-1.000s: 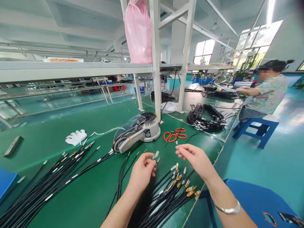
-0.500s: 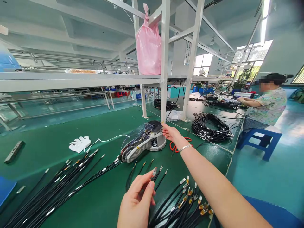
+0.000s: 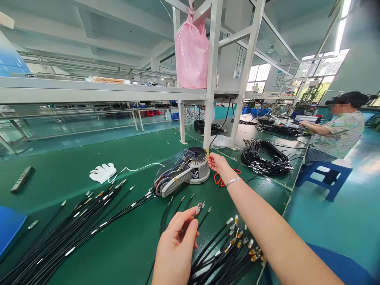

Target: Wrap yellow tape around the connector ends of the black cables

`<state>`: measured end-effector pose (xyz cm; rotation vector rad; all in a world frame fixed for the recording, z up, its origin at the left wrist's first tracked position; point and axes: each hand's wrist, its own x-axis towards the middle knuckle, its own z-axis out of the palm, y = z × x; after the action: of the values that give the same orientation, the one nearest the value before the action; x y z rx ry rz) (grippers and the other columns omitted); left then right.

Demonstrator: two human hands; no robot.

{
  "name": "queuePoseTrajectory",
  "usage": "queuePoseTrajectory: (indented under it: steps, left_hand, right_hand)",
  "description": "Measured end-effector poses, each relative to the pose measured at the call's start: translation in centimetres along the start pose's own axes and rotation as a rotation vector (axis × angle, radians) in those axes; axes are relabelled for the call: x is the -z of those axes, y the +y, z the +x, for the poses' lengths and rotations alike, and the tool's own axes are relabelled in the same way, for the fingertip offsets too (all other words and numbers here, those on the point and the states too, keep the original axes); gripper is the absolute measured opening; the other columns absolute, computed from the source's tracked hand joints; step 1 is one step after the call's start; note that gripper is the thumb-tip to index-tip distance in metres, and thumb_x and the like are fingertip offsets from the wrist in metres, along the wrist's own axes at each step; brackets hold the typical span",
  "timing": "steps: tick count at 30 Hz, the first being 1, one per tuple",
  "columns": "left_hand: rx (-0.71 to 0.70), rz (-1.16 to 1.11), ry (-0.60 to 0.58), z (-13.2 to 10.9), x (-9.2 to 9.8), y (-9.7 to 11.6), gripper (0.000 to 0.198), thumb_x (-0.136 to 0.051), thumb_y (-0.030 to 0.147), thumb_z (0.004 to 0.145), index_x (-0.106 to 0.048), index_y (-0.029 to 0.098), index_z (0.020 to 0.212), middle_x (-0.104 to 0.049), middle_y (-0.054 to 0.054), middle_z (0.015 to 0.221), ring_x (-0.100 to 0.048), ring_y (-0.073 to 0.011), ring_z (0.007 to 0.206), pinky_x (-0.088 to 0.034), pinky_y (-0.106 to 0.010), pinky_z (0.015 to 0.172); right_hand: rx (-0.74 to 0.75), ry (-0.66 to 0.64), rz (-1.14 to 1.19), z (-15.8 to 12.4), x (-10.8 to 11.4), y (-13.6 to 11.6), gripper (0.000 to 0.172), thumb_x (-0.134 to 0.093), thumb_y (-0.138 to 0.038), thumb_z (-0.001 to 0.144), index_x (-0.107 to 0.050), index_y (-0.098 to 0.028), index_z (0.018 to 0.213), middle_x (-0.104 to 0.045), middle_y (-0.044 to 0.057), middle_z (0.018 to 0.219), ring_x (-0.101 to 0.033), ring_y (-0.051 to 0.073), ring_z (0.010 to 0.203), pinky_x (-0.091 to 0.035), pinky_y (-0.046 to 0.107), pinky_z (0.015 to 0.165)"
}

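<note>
My left hand (image 3: pixel 177 245) is low in the middle, its thumb and fingers pinched on a black cable with a small metal terminal (image 3: pixel 198 208) at its tip. My right hand (image 3: pixel 217 163) is stretched out to the far side of the grey tape dispenser (image 3: pixel 184 171), fingertips pinched at a bit of yellowish tape by its top edge. A silver bracelet (image 3: pixel 233 182) sits on that wrist. Orange scissors (image 3: pixel 220 180) lie on the green table (image 3: pixel 74 174), partly hidden behind my right wrist. Several black cables with terminals (image 3: pixel 234 241) lie under my right forearm.
A big bundle of black cables (image 3: pixel 74 225) fans across the left. White gloves (image 3: pixel 102 172) and a dark bar (image 3: pixel 22 179) lie further left. A white frame post with a pink bag (image 3: pixel 192 51) stands behind the dispenser. A seated person (image 3: pixel 338 126) works at the right beside coiled cables (image 3: pixel 265 156).
My right hand went from near my left hand out to the tape dispenser and now pinches at its far edge. My left hand stayed pinched on the cable end.
</note>
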<state>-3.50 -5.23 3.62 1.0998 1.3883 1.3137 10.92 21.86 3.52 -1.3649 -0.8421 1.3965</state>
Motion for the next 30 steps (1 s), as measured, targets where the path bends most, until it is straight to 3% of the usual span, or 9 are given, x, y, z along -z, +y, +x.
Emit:
queuePoseTrajectory:
  steps: [8,19,30]
  left_hand:
    - [-0.005,-0.016,-0.01,0.1,0.0,-0.5,0.036,-0.066,0.045,0.074,-0.071,0.02,0.1,-0.06,-0.002,0.076,-0.052,-0.0127,0.058,-0.046,-0.023,0.054]
    - [-0.03,-0.052,-0.012,-0.2,-0.3,-0.4,0.035,-0.07,0.047,0.07,-0.073,0.022,0.095,-0.059,-0.003,0.081,-0.054,-0.0148,0.062,-0.046,-0.023,0.049]
    - [-0.031,-0.056,-0.041,-0.5,-0.7,-0.6,0.031,-0.067,0.045,0.074,-0.072,0.022,0.095,-0.057,-0.002,0.081,-0.054,-0.0136,0.06,-0.046,-0.022,0.048]
  right_hand:
    - [0.063,0.041,-0.057,-0.4,0.4,0.4,0.027,-0.055,-0.033,0.094,-0.058,-0.014,0.113,-0.061,0.008,0.109,-0.062,0.018,0.09,-0.054,0.036,0.076]
    - [0.054,0.001,-0.289,1.5,0.4,-2.3,0.026,-0.057,-0.031,0.093,-0.058,-0.014,0.112,-0.061,0.008,0.109,-0.062,0.019,0.091,-0.054,0.036,0.077]
    - [0.023,-0.065,-0.202,0.4,0.9,-1.4,0.025,-0.057,-0.03,0.093,-0.058,-0.014,0.112,-0.061,0.007,0.108,-0.062,0.017,0.088,-0.055,0.034,0.074]
